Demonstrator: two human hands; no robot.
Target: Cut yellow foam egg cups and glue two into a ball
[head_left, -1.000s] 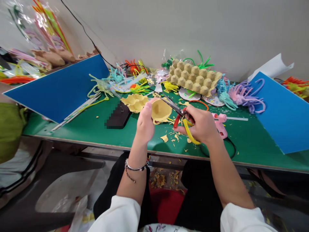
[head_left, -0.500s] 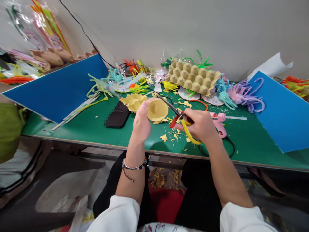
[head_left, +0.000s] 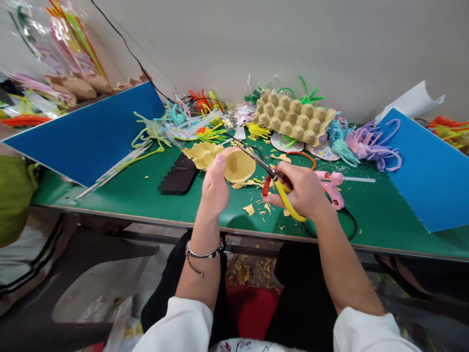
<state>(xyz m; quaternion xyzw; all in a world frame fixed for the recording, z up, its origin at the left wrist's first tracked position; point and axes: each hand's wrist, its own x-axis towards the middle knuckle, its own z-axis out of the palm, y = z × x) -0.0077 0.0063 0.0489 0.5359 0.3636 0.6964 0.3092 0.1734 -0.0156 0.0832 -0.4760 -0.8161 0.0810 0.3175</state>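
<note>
My left hand (head_left: 216,183) is closed around a yellow egg-carton cup (head_left: 240,166), its hollow side facing up and toward me. In my right hand (head_left: 302,190) is a pair of scissors (head_left: 287,198) with yellow and red handles. The blades point up and left, right beside the rim of the cup; whether they touch it I cannot tell. A larger yellow piece of egg carton (head_left: 203,155) lies behind my left hand, partly on a dark flat object (head_left: 179,176). Yellow scraps (head_left: 249,209) are scattered over the green table (head_left: 146,205) beneath my hands.
A pink glue gun (head_left: 333,188) lies right of my right hand, with its cord curling nearby. Blue boards (head_left: 88,132) stand at both sides. A whole egg carton (head_left: 293,117) and pipe-cleaner bundles (head_left: 361,142) sit along the wall. A person's green sleeve (head_left: 14,200) shows at far left.
The red scissor handle has swung closer to the yellow one, and my right fingers have shifted slightly with it. My left hand and the cup stay almost in place.
</note>
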